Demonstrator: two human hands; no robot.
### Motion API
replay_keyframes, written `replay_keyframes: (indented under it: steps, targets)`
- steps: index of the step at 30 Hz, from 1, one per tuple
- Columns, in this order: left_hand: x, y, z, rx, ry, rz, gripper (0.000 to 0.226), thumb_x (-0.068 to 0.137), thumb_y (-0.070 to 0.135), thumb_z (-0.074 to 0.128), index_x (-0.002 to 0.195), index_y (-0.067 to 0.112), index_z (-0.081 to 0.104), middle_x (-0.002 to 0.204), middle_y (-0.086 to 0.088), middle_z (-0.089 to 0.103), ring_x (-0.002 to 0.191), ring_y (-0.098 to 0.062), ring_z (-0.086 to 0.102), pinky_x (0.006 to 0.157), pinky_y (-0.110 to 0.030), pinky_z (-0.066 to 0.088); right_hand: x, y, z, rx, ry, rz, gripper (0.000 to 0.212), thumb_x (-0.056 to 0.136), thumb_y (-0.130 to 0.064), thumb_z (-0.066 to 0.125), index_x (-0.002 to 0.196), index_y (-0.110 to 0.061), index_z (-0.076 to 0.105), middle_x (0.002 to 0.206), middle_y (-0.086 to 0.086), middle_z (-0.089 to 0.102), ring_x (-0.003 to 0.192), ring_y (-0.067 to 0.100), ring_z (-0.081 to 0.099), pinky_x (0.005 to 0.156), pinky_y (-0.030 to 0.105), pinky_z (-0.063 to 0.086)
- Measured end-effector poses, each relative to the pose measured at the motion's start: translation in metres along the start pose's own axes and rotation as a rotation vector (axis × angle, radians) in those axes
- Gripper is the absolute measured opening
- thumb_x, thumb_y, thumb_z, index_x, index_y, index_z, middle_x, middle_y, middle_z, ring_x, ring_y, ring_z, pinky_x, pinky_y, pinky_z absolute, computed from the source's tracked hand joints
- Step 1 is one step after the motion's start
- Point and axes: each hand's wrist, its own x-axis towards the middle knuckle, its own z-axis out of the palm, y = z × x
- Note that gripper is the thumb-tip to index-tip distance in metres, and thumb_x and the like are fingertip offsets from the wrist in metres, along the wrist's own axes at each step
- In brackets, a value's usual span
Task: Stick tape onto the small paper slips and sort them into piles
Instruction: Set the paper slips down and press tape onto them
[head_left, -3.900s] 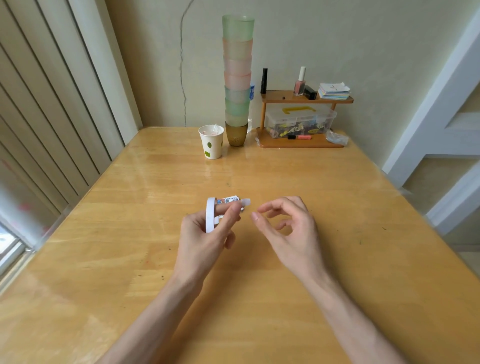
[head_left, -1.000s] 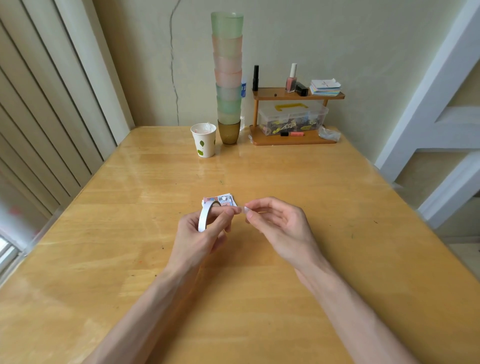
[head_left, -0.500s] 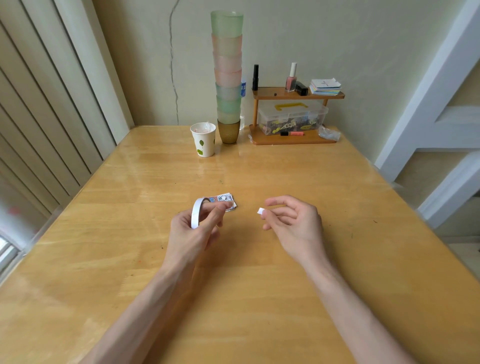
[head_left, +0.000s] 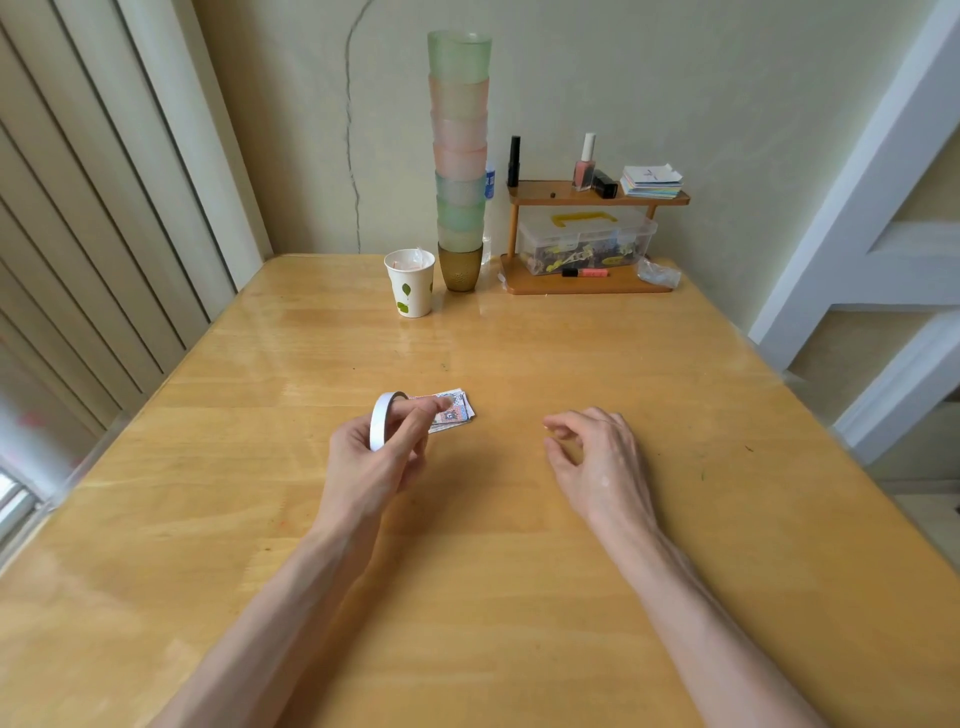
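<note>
A: Left hand (head_left: 374, 457) grips tape roll (head_left: 383, 420); paper slips (head_left: 457, 413) lie at its fingertips. Right hand (head_left: 597, 457)?
B: Loosely curled, well apart; tape piece: cannot tell. Advise pressing strip flat, centred.

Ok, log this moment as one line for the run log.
left hand grips tape roll | paper slips piled on table just past it | right hand loosely curled, nothing visibly held
</note>
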Motion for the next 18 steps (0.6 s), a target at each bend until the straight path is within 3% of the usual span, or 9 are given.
replay_keyframes:
  steps: [3,6,11,15,18]
  targets:
    - [0.0056,0.0008,-0.0077,-0.017,0.017,-0.002,0.02,0.098,0.027,0.069,0.092,0.012,0.081,0.071,-0.004,0.044,0.055,-0.016,0.03,0.05,-0.02,0.024,0.0015,0.0004,-0.0006,0.046,-0.03,0.05,0.032,0.086,0.003,0.069,0.106,-0.02,0.079,0.09,-0.005,0.064,0.089,0.018,0.056,0.082,0.024,0.042]
    - [0.0083,0.0003,-0.0113,-0.03,0.031,0.0,0.02,0.098,0.028,0.07,0.092,0.012,0.081,0.074,-0.007,0.047,0.055,-0.017,0.031,0.05,-0.022,0.023,0.0029,-0.0004,-0.004,0.091,-0.003,0.064,0.035,0.085,0.009,0.065,0.099,-0.02,0.079,0.089,-0.006,0.068,0.085,0.017,0.061,0.082,0.03,0.05]
    - [0.0079,-0.0008,-0.011,-0.028,0.024,-0.004,0.023,0.098,0.026,0.07,0.096,0.006,0.079,0.067,0.006,0.053,0.056,-0.016,0.031,0.051,-0.023,0.022,0.0055,0.001,-0.0075,0.152,0.053,0.093,0.025,0.085,0.0,0.076,0.082,-0.025,0.075,0.084,-0.007,0.069,0.078,0.014,0.062,0.073,0.026,0.044]
    - [0.0086,-0.0002,-0.0109,-0.015,0.027,-0.012,0.024,0.1,0.024,0.068,0.099,0.001,0.077,0.066,0.013,0.06,0.055,-0.014,0.032,0.051,-0.022,0.023,0.0042,0.0042,-0.0044,0.12,0.024,0.106,0.025,0.085,-0.001,0.071,0.083,-0.025,0.077,0.089,-0.008,0.066,0.09,0.017,0.06,0.077,0.021,0.037]
    - [0.0088,-0.0003,-0.0114,-0.018,0.031,-0.014,0.025,0.1,0.023,0.068,0.1,0.0,0.077,0.066,0.014,0.06,0.055,-0.014,0.032,0.05,-0.021,0.025,0.0037,0.0048,-0.0054,0.073,-0.003,0.102,0.012,0.087,-0.01,0.074,0.087,-0.021,0.079,0.092,-0.008,0.068,0.096,0.018,0.055,0.078,0.02,0.032]
